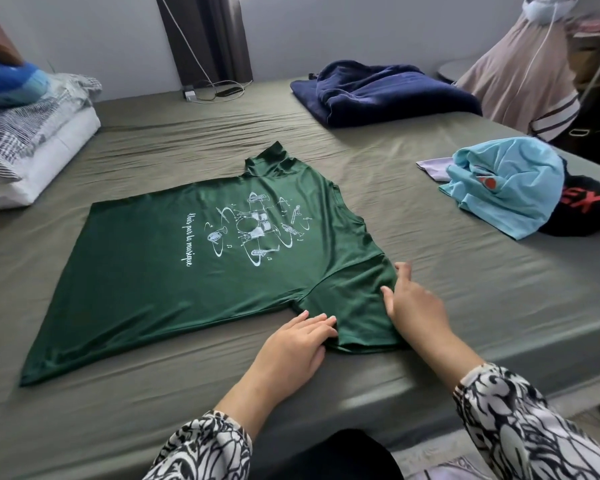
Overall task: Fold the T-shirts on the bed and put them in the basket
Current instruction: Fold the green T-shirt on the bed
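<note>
On bed (430,282), green T-shirt (146,271) lengthwise left-right, collar right; flat fingers (321,320) on sleeve.

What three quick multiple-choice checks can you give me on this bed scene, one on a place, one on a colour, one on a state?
1. Where does the light blue T-shirt lie?
A. right of the green T-shirt
B. on the pillows
C. under the green T-shirt

2. What colour is the print on the green T-shirt?
A. red
B. white
C. yellow

3. How is the green T-shirt now?
A. rolled up
B. folded small
C. spread flat, print up

Answers:
1 A, it sits crumpled near the bed's right edge.
2 B, instruments and script show white.
3 C, the left hand and right hand rest on its near sleeve.
</note>
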